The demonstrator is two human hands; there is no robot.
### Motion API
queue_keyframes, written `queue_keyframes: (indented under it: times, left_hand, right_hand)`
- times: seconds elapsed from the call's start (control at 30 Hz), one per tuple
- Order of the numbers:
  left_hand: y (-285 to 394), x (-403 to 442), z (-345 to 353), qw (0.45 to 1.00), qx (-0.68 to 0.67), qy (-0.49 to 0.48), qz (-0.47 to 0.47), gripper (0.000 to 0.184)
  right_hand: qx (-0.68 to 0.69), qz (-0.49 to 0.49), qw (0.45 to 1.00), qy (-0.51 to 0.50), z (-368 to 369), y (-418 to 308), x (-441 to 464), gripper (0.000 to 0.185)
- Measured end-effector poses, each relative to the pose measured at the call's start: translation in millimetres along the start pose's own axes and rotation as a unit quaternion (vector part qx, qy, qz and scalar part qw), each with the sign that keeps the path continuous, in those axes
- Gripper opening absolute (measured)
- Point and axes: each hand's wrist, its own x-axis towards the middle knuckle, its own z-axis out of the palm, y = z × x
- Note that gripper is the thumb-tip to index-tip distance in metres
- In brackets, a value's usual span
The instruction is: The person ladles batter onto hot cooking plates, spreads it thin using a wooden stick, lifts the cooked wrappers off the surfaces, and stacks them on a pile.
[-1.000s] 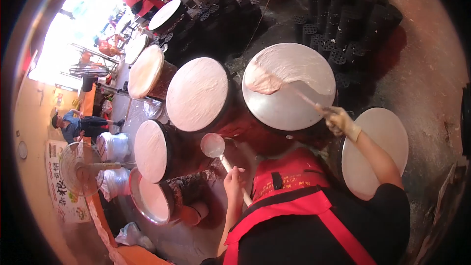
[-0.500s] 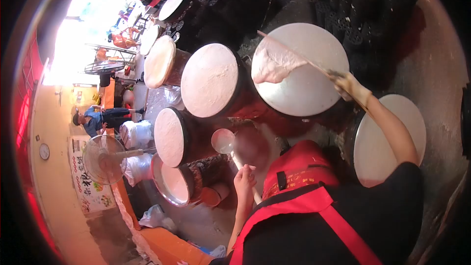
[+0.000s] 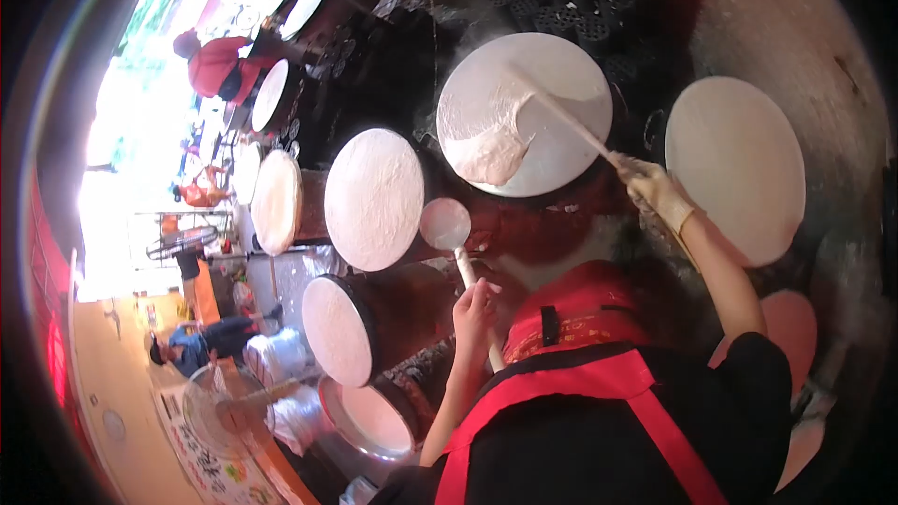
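My right hand (image 3: 655, 194), in a pale glove, is closed round the handle of a long spreader (image 3: 571, 122). The spreader's far end rests on a round griddle (image 3: 566, 164), where a thick lump of batter (image 3: 493, 155) lies on the near left part and a thin film covers some of the top. My left hand (image 3: 474, 307) grips the pale handle of a ladle (image 3: 445, 223), its round bowl held below and left of that griddle. A batter-covered griddle (image 3: 374, 199) stands just left of the bowl.
Another griddle (image 3: 735, 171) stands at the right. At the lower left are a coated griddle (image 3: 337, 330) and a basin of batter (image 3: 372, 419). A fan (image 3: 224, 407) stands beyond. A person in red (image 3: 217, 65) is at the upper left, another in blue (image 3: 194, 352) at the left.
The spreader has swung round over the griddle, and the batter lump now sits at the near left with more film behind it. The view has turned, and both hands keep their tools.
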Motion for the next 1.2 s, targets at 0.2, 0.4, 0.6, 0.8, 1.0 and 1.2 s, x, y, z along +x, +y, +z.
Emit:
queue_keyframes:
  times: [0.2,0.4,0.6,0.8,1.0,1.2]
  left_hand:
    - [-6,7,-82,0.993,0.044,-0.105,-0.001,0.03]
    - [-58,-3,-194,0.996,-0.005,-0.09,-0.015,0.032]
    - [-59,-70,-246,0.999,-0.027,0.002,-0.035,0.03]
    - [-80,-72,-281,0.996,-0.079,-0.01,-0.033,0.032]
    - [-79,-67,-278,0.999,-0.042,-0.02,-0.006,0.031]
    - [-68,-65,-242,0.998,-0.05,-0.043,-0.01,0.028]
  right_hand:
    - [-0.151,-0.238,0.957,-0.063,-25,141,-111,0.057]
    - [0.299,-0.024,0.954,0.001,187,155,-66,0.034]
    - [0.035,-0.245,0.953,0.175,426,84,114,0.033]
    - [-0.135,-0.308,0.868,0.366,404,119,86,0.043]
    - [0.143,-0.102,0.956,0.234,303,88,-18,0.038]
    - [0.204,-0.107,0.972,0.051,321,64,-22,0.014]
